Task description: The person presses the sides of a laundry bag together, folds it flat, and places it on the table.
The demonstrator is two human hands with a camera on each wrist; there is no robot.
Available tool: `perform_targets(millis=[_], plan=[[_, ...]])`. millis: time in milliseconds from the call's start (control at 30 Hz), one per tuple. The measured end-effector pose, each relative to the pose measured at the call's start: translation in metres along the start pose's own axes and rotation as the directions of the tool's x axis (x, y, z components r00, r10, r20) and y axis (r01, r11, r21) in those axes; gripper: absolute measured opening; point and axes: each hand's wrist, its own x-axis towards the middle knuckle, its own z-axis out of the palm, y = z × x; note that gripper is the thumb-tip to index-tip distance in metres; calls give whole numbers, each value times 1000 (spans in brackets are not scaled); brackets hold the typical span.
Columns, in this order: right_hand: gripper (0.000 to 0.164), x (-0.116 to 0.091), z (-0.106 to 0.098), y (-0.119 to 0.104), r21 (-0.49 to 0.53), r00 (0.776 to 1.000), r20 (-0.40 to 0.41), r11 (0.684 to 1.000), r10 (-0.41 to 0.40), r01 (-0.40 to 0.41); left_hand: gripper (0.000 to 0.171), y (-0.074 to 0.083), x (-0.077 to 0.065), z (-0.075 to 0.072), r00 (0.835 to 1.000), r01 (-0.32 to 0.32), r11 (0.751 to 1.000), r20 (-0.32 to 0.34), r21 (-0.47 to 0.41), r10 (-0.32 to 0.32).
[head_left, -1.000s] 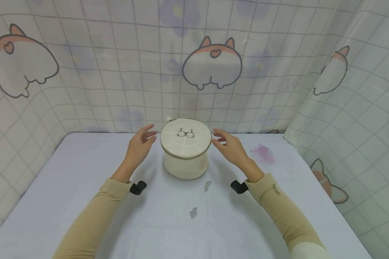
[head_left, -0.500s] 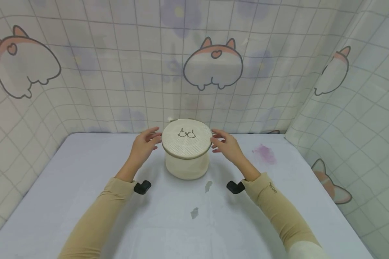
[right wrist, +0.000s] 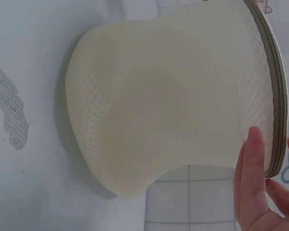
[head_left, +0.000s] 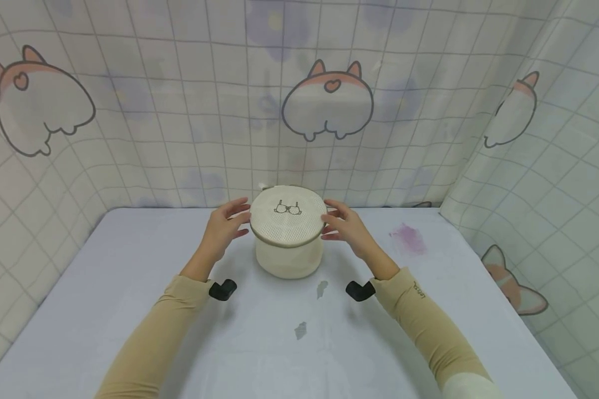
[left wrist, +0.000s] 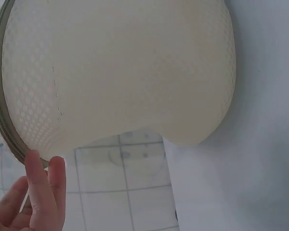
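Note:
A cream mesh laundry bag, round and tub-shaped, stands upright on the white tabletop. Its mesh lid carries a line drawing of a bra. A zipper runs round the upper rim. At the bag's left side is my left hand; its fairly straight fingers meet the zipper rim, while the thumb tip looks apart from it. On the opposite side, my right hand lays straight fingers along the mesh wall below the rim, with its thumb on the lid side. Whether the thumb touches is unclear.
The white tabletop bears grey patches in front of the bag and a pink stain to the right. A grid-patterned curtain with animal prints closes off the back and sides. A black wrist mount sits at each cuff.
Both hands have come inward from beside the bag until their fingers reach its rim. The bag stays in place on the table, and the view has shifted only slightly.

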Motion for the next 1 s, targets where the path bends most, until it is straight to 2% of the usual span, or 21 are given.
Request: perform_targets(millis=[300,567,1000], plan=[[69,-4,1,-2,83,997,68,995,41,-47,60,0,-2,0,998,32,999,56,-9,-31],[74,-1,-2,-2,89,991,118,993,61,-72,61,1,-1,-1,994,58,998,89,-13,-57],[79,0,-7,-10,77,981,166,991,99,-113,63,4,1,-2,991,100,994,97,-52,-95]])
